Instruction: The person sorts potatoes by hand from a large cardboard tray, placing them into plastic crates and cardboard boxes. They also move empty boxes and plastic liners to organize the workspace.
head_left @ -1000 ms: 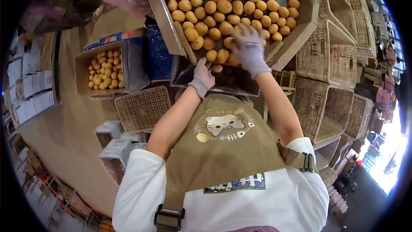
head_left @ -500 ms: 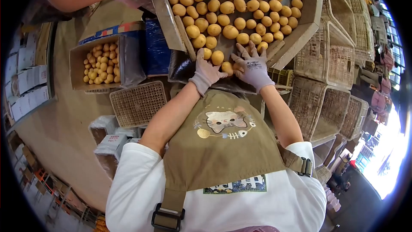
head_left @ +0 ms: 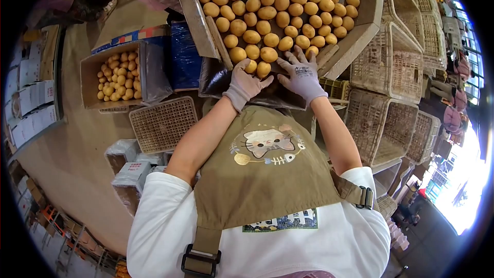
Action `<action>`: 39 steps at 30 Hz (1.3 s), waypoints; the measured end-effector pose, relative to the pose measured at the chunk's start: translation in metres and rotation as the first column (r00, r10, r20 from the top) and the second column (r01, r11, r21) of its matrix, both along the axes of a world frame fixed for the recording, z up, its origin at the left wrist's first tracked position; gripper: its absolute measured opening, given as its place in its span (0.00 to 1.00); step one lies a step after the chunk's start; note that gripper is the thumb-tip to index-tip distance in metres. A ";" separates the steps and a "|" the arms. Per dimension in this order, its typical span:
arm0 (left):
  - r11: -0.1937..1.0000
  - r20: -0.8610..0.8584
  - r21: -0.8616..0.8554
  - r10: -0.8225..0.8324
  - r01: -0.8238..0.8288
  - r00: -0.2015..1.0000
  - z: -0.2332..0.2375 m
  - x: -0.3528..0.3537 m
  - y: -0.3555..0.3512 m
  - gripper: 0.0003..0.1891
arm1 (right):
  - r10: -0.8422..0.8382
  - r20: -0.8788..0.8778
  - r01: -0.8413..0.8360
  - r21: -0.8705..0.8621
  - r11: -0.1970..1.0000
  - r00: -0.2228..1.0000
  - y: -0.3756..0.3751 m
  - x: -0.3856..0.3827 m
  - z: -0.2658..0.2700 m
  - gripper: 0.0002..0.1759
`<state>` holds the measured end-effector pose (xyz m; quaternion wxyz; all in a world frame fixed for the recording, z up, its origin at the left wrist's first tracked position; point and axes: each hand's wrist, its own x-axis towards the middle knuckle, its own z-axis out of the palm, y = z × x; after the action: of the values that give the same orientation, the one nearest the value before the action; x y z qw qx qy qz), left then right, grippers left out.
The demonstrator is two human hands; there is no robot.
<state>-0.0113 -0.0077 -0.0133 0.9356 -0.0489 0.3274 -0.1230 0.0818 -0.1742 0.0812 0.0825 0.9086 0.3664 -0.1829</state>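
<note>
**Gloved hands at the near end of a produce tray**

Had the left hand (head_left: 243, 85) at the near end of the tray (head_left: 191, 15), fingers half open. Touched one piece of yellow produce (head_left: 263, 69) with the fingertips, without closing on it. Held the right hand (head_left: 303, 76) just beside that same end, fingers spread wide, gripping nothing. Had more produce heaped inside the tray and a dark-lined box (head_left: 213, 80) beneath its near end.

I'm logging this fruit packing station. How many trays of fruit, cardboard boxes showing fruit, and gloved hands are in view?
Tray of fruit: 1
Cardboard box of fruit: 1
Gloved hands: 2, left hand and right hand
Total: 4
</note>
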 end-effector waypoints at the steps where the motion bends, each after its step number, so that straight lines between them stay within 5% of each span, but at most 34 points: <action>1: 1.000 0.007 0.012 -0.003 0.003 1.000 0.000 0.000 0.000 0.26 | 0.035 0.067 -0.039 0.055 0.998 0.997 -0.003 -0.001 -0.003 0.28; 2: 1.000 0.014 0.024 -0.006 0.006 1.000 0.001 0.000 -0.001 0.27 | 0.066 0.135 -0.081 0.108 0.991 0.989 -0.005 -0.001 -0.004 0.26; 5: 0.996 0.074 0.079 -0.049 0.043 0.996 0.008 0.003 -0.001 0.33 | -0.140 -0.100 0.159 0.210 0.965 0.985 0.010 0.029 0.008 0.17; 6: 0.993 0.099 0.102 -0.068 0.058 0.993 0.010 0.004 -0.001 0.35 | -0.195 0.116 0.116 0.481 0.869 0.974 0.015 0.031 0.010 0.10; 7: 0.994 0.096 0.086 -0.072 0.064 0.993 0.010 0.005 -0.003 0.38 | -0.271 0.078 0.185 0.549 0.815 0.960 0.018 0.039 0.007 0.14; 11: 0.990 -0.012 0.107 -0.095 0.096 0.995 0.031 0.016 -0.016 0.51 | -0.323 -0.006 0.322 0.104 0.941 0.946 0.048 0.058 0.012 0.24; 15: 0.998 0.010 0.041 -0.050 0.050 0.999 0.018 0.014 -0.016 0.53 | -0.278 -0.273 0.350 0.264 0.899 0.921 0.033 0.074 0.006 0.26; 18: 0.998 0.023 0.059 -0.016 0.015 1.000 0.025 0.011 -0.009 0.52 | -0.232 -0.035 0.207 0.593 0.778 0.972 -0.001 0.052 0.046 0.24; 19: 0.999 0.022 0.050 -0.006 0.005 1.000 0.024 0.010 -0.009 0.52 | -0.214 0.334 -0.008 0.555 0.832 0.918 -0.031 0.061 0.046 0.24; 21: 0.999 0.016 0.039 0.001 -0.002 1.000 0.020 0.008 -0.009 0.52 | -0.411 0.687 0.057 0.475 0.878 0.600 -0.097 0.082 0.058 0.20; 23: 0.997 0.075 0.072 -0.007 0.002 0.997 0.020 0.009 -0.013 0.52 | -0.515 0.781 0.271 0.441 0.856 0.354 -0.140 0.097 0.060 0.17; 24: 0.997 0.077 0.072 -0.006 0.000 0.997 0.019 0.013 -0.015 0.52 | -0.519 0.722 0.223 0.472 0.853 0.458 -0.125 0.094 0.059 0.16; 25: 0.997 0.074 0.071 -0.007 0.001 0.997 0.019 0.015 -0.018 0.52 | -0.599 0.429 0.279 0.604 0.747 0.676 -0.099 0.083 0.060 0.15; 26: 0.997 0.074 0.070 -0.022 0.017 0.997 0.020 0.016 -0.018 0.52 | -0.378 0.373 -0.038 0.752 0.658 0.847 -0.073 0.084 0.046 0.17; 29: 0.988 0.055 0.144 -0.058 0.049 0.997 0.026 0.018 -0.018 0.52 | -0.251 0.017 0.227 0.363 0.904 0.968 0.005 0.051 0.020 0.21; 30: 0.991 0.069 0.121 -0.061 0.052 0.996 0.023 0.016 -0.017 0.52 | -0.269 0.038 0.243 0.323 0.915 0.962 0.015 0.051 -0.012 0.21; 31: 0.992 0.059 0.114 -0.061 0.054 0.996 0.022 0.015 -0.016 0.52 | -0.370 -0.164 0.396 0.168 0.903 0.914 0.035 0.056 0.007 0.21; 33: 0.994 0.042 0.094 -0.051 0.047 0.998 0.020 0.013 -0.013 0.51 | -0.363 -0.186 0.390 0.138 0.910 0.913 0.043 0.068 0.011 0.20; 37: 0.999 0.090 0.045 -0.005 0.000 0.996 0.026 0.008 0.000 0.51 | -0.301 -0.287 0.409 0.485 0.773 0.909 0.005 0.062 0.045 0.16; 38: 0.995 0.135 0.103 -0.025 0.011 0.990 0.023 0.007 0.002 0.53 | -0.189 0.055 0.111 0.639 0.761 0.980 -0.027 0.070 0.039 0.15; 39: 0.986 0.173 0.163 -0.053 0.025 0.984 0.019 0.004 0.001 0.56 | -0.322 0.238 0.076 0.686 0.723 0.916 -0.063 0.080 0.035 0.20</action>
<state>-0.0069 -0.0065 0.0059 0.9592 0.0440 0.2529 -0.1186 0.1623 -0.2376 0.1160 -0.2043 0.9296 0.2857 0.1119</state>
